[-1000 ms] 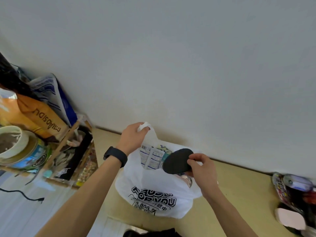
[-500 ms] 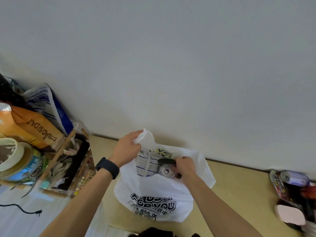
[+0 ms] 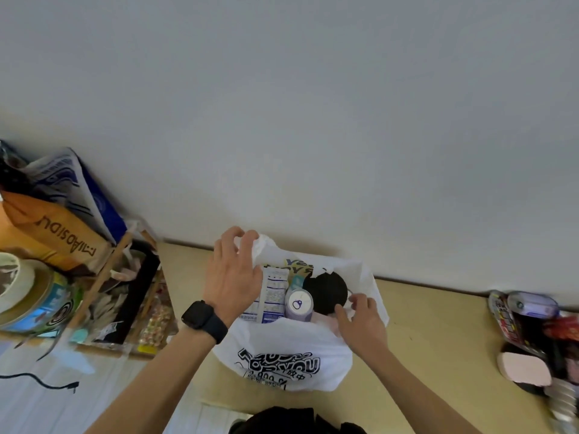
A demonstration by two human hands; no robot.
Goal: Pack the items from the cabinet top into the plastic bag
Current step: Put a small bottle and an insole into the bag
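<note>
At the cabinet's back edge, left hand gripped the white plastic bag; my slack, empty right hand should tuck the black disc flat.

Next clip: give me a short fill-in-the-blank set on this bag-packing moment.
The left hand grips the plastic bag by its ____.
The black round item lies ____ the bag.
On the left wrist sits a black ____.
Missing: handle; inside; watch.
</note>
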